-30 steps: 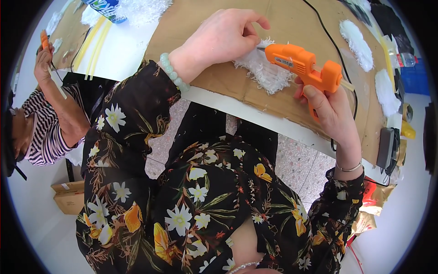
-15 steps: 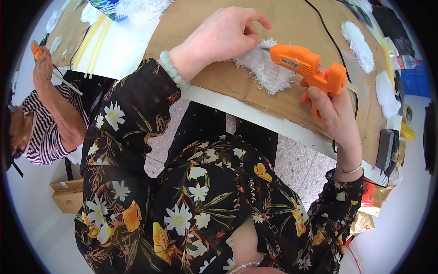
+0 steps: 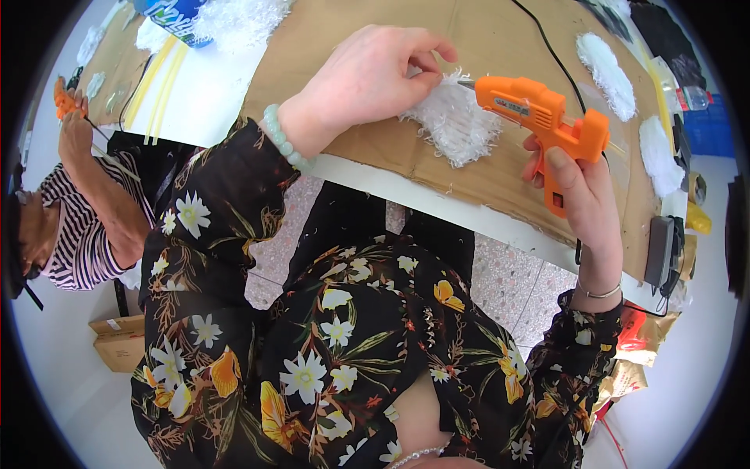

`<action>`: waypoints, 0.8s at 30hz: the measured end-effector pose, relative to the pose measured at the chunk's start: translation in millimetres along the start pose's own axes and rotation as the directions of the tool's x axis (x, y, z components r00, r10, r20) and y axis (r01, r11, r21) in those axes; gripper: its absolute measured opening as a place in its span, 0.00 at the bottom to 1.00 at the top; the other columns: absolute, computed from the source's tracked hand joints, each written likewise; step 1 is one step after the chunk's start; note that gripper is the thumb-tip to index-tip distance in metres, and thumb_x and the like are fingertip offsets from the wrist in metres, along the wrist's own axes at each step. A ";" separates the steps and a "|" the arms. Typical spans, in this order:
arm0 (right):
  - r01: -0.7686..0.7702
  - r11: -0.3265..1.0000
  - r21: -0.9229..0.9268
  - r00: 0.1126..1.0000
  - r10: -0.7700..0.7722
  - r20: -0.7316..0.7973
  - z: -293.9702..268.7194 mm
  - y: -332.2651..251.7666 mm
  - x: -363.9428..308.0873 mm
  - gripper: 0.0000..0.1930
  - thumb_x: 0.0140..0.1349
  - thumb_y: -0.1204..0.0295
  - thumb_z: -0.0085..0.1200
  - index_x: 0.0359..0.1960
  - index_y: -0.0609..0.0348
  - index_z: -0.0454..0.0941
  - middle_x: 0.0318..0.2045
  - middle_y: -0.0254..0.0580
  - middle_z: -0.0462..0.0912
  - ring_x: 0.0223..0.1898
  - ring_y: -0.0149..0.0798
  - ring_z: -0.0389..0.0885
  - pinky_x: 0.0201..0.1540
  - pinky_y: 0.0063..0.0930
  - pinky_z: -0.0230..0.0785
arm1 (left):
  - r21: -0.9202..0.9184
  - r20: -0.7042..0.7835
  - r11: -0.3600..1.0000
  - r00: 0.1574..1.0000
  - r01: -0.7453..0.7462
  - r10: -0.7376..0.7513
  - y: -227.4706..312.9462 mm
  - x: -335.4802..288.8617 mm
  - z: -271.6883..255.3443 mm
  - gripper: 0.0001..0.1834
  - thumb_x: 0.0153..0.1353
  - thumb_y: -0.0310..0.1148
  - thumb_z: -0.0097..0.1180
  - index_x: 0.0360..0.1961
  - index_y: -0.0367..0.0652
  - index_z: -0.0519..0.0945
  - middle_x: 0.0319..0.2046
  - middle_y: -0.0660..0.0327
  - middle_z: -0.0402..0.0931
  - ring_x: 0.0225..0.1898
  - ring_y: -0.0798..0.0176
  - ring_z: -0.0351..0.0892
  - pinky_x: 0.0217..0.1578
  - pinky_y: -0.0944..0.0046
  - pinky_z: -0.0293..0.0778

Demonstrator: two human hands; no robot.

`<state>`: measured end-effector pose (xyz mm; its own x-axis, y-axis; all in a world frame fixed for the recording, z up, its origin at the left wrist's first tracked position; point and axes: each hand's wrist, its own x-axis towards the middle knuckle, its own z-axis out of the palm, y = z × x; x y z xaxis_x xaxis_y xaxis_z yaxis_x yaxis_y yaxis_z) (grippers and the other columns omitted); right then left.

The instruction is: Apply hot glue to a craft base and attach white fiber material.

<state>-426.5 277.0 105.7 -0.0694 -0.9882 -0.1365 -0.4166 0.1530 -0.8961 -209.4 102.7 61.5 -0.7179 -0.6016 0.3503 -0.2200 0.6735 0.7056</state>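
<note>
My right hand [image 3: 584, 184] is wrapped round the handle of an orange hot glue gun [image 3: 519, 102], which points left. Its metal tip sits by the top edge of a shaggy white fabric piece [image 3: 459, 134] lying on brown cardboard. From the left, my left hand [image 3: 371, 82] reaches over that piece, thumb and fingers pinched at its upper left edge. The fingertips partly cover the spot they grip. A pale stub of glue stick [image 3: 616, 147] sticks out behind the gun.
Cardboard [image 3: 344, 148] covers the white table. Fluffy white pieces [image 3: 608, 74] lie at the right, past a black cord [image 3: 558, 51]. Yellowish sticks [image 3: 162, 90] and a blue package [image 3: 173, 19] are at the upper left. Another person's hand [image 3: 76, 109] holds an orange glue gun at far left.
The glue gun and my right hand have shifted a little to the right. My left hand has moved slightly left and down, still at the fluffy piece.
</note>
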 end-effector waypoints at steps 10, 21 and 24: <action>-0.013 0.900 0.437 0.984 0.089 -0.154 -15.7 23.3 -6.6 0.24 0.70 0.55 0.39 0.48 0.69 0.71 0.36 0.45 0.79 0.29 0.32 0.79 0.29 0.21 0.71 | 0.311 0.104 0.863 0.917 -0.399 0.386 11.1 -6.0 2.6 0.10 0.46 0.23 0.51 0.33 0.43 0.76 0.19 0.60 0.76 0.36 0.51 0.78 0.42 0.53 0.72; 0.092 0.815 0.572 0.979 0.031 -0.201 -16.3 26.4 -7.6 0.25 0.71 0.54 0.36 0.47 0.68 0.71 0.27 0.47 0.79 0.26 0.32 0.77 0.29 0.21 0.70 | 0.247 0.057 0.887 0.920 -0.390 0.389 16.6 0.8 -0.1 0.14 0.47 0.19 0.47 0.37 0.41 0.76 0.19 0.58 0.75 0.36 0.51 0.78 0.49 0.53 0.70; 0.108 0.775 0.622 0.982 0.016 -0.190 -16.7 26.8 -8.0 0.25 0.71 0.54 0.35 0.47 0.68 0.71 0.28 0.48 0.80 0.25 0.33 0.77 0.30 0.23 0.70 | 0.257 0.119 0.882 0.918 -0.395 0.377 18.4 -1.3 7.9 0.15 0.48 0.18 0.46 0.37 0.40 0.77 0.25 0.57 0.79 0.38 0.50 0.78 0.50 0.53 0.70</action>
<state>-452.3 289.0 89.8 -0.2471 -0.9666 -0.0684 0.2337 0.0090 -0.9723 -217.7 119.3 69.1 -0.8212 -0.2472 0.5143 -0.0799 0.9422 0.3253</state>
